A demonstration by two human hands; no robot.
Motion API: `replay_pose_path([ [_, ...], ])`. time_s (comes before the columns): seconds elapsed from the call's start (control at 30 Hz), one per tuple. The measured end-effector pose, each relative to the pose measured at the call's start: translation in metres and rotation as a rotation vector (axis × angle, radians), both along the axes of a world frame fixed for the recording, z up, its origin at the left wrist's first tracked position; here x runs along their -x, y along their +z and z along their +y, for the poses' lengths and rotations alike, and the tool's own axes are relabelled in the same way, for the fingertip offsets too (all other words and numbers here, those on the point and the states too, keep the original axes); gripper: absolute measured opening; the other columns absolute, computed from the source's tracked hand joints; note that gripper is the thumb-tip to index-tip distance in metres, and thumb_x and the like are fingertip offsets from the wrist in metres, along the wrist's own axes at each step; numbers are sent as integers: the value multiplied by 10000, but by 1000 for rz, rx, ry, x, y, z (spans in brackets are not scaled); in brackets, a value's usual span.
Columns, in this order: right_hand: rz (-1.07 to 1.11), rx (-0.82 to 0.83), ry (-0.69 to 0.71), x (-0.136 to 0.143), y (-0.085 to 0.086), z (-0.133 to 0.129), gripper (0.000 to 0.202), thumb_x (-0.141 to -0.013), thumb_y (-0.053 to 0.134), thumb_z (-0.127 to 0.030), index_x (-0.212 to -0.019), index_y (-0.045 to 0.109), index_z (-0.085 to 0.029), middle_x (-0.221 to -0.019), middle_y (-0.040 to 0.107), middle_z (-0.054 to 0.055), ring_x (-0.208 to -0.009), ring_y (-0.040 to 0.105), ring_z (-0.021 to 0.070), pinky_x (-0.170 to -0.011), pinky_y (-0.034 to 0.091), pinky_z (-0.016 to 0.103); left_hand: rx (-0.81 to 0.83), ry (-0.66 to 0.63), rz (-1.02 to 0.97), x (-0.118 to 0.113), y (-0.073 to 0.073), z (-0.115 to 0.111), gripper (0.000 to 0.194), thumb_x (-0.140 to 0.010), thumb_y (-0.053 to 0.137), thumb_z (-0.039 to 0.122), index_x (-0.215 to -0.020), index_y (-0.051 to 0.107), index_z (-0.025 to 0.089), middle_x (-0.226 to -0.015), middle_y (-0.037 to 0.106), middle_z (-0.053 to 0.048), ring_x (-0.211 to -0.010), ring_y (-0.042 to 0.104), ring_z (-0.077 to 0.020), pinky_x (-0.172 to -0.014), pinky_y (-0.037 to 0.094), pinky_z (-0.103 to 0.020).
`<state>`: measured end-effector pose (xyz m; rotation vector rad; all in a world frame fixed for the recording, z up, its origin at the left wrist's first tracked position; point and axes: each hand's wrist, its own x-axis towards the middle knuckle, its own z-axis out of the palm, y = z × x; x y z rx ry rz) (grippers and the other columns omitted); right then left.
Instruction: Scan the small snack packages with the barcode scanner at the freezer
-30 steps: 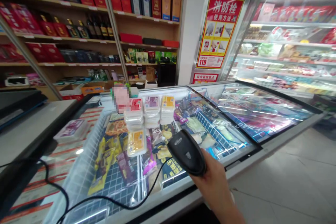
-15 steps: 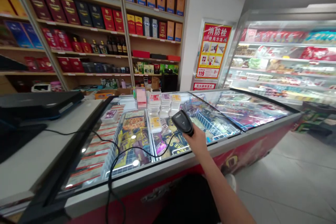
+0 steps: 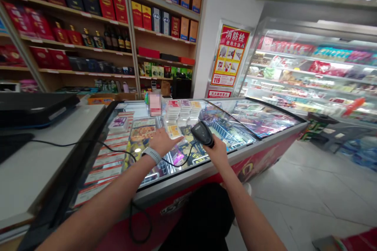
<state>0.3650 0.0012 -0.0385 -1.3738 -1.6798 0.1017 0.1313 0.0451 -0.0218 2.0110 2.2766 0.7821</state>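
In my right hand [image 3: 217, 152] is a black barcode scanner [image 3: 202, 132], its head pointing up and left over the freezer glass. A black cable [image 3: 190, 155] runs from it leftward across the freezer. My left hand [image 3: 162, 142], with a pale watch band on the wrist, is stretched over the glass. Its thumb sticks out to the right, apart from the fingers, beside a yellow-labelled clear pack [image 3: 174, 131]; whether it touches the pack I cannot tell. Behind that stand stacks of similar packs [image 3: 184, 113] with red, purple and yellow labels. Another purple-labelled stack [image 3: 118, 124] sits at the left.
The glass-topped chest freezer [image 3: 203, 176] spans the middle, with packaged food and wire baskets inside. A counter [image 3: 85, 125] carries a black device [image 3: 38, 108] at the left. Shelves of boxes and bottles [image 3: 97, 41] rise behind. A lit refrigerated display [image 3: 309, 66] stands right.
My left hand has come into view from the lower left and reached over the freezer to the yellow-labelled pack. The right hand still holds the scanner; the view has turned slightly right.
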Motion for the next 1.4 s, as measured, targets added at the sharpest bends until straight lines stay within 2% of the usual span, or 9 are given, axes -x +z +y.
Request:
replay_pose_path([
  [0.17,13,27,9,-4,3,10,126,-738,626,-270,-847,614,-209,-719,625,-1,-661,563,185,-651,400,274,34,121,-10,-26,-21,31,1025,-666,589,782,-1302,471,-14,-1318,521,-339,-1230,510,-452,-925,454,-500],
  [0.4,42,66,60,-6,0,14,136,-737,631,-269,-861,638,-214,-726,633,4,-677,574,189,-659,424,275,106,71,23,-7,-18,41,909,-691,608,723,-1254,524,14,-1213,612,-290,-1146,596,-407,-879,484,-446],
  [0.53,19,124,110,-9,4,14,151,-731,639,-259,-874,654,-213,-753,657,10,-715,605,200,-675,430,275,143,-54,60,17,-13,32,682,-677,640,687,-1052,645,118,-998,707,-184,-968,670,-343,-861,495,-425],
  [0.63,-20,188,180,-10,7,14,179,-725,649,-247,-897,669,-204,-784,677,16,-750,627,208,-679,426,270,72,-109,114,35,-13,18,587,-708,666,601,-1112,640,175,-1191,674,-164,-1171,592,-351,-1077,363,-518],
  [0.77,-50,236,254,-4,13,17,175,-728,661,-241,-896,686,-199,-790,688,15,-760,636,207,-671,418,260,-243,-167,238,55,-17,2,573,-784,659,496,-1271,578,203,-1279,635,-140,-1243,527,-345,-1185,105,-608],
  [0.83,-46,244,284,3,16,19,179,-730,662,-229,-903,691,-196,-787,687,11,-755,633,202,-668,417,257,-407,-162,305,61,-18,-2,573,-805,653,495,-1277,577,180,-1200,661,-146,-1163,560,-345,-1180,107,-613],
  [0.93,-38,251,320,15,22,21,163,-738,673,-237,-893,688,-191,-781,679,9,-751,629,195,-665,414,256,-509,-130,359,67,-18,-2,571,-817,651,507,-1257,584,149,-1137,669,-149,-1098,571,-340,-1178,122,-604],
  [1.1,-43,258,344,31,28,22,144,-741,674,-247,-872,679,-189,-776,681,13,-743,627,191,-665,418,254,-529,-119,375,69,-15,-3,551,-832,629,521,-1242,586,155,-1129,661,-141,-1089,562,-333,-1180,114,-594],
  [1.4,-47,279,333,38,26,23,173,-730,661,-219,-901,684,-213,-785,691,15,-752,640,208,-656,426,256,-355,-72,285,68,-11,-10,589,-845,568,561,-1310,552,200,-1241,615,-137,-1213,500,-352,-1208,36,-579],
])
